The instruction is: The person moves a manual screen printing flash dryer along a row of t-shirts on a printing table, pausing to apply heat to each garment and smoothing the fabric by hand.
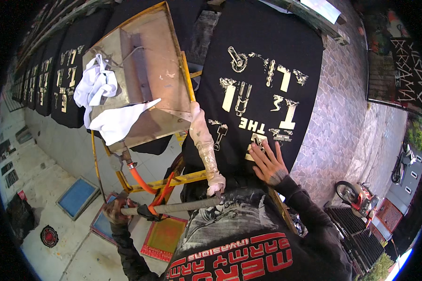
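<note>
My right hand lies with fingers spread on a black T-shirt with a cream print, its fingertips at the lower part of the print. At the lower left, my left hand is closed round the end of a grey wrapped handle bar. The bar joins a yellow frame that carries a large, stained metal panel. Two white cloths, one crumpled and one spread out, lie on the panel. An orange hose runs from the panel's fitting towards the bar.
More printed black shirts lie in a row at the far left. Framed screens, one blue and one yellow-green with a red edge, rest on the floor. A red motorcycle stands at the right, beyond stone-patterned paving.
</note>
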Demonstrator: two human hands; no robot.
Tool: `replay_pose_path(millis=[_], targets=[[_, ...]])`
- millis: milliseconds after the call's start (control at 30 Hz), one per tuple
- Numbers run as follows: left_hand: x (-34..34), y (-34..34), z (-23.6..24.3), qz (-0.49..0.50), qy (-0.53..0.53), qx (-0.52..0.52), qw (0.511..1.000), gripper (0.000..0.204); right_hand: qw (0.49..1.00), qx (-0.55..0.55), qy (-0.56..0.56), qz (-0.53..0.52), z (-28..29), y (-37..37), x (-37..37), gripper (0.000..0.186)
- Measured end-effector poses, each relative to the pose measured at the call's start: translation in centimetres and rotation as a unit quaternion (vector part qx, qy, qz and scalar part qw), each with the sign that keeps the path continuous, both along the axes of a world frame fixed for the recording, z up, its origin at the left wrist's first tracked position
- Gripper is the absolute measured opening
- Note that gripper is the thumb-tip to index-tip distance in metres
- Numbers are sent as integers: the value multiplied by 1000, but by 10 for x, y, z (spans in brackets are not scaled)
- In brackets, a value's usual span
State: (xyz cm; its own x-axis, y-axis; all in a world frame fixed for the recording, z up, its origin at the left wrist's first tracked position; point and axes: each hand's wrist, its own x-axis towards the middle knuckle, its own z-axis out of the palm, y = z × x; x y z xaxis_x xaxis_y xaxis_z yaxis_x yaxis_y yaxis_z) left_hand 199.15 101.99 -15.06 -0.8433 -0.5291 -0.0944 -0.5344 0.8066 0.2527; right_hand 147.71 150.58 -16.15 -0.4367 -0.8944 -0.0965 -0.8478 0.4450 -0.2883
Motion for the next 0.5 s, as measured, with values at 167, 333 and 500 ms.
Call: replay_pose_path(millis=[167, 333, 500], targets=[[-36, 2, 16, -58, 77, -25, 995, 42, 993, 50, 34, 100, -15, 18, -3, 67], [-78, 13, 36, -123, 152, -86, 977, 30, 989, 66, 27, 133, -26, 28, -15, 65], [-89, 18, 46, -137, 138, -75, 978, 22, 990, 66, 25, 121, -25, 45, -20, 64]])
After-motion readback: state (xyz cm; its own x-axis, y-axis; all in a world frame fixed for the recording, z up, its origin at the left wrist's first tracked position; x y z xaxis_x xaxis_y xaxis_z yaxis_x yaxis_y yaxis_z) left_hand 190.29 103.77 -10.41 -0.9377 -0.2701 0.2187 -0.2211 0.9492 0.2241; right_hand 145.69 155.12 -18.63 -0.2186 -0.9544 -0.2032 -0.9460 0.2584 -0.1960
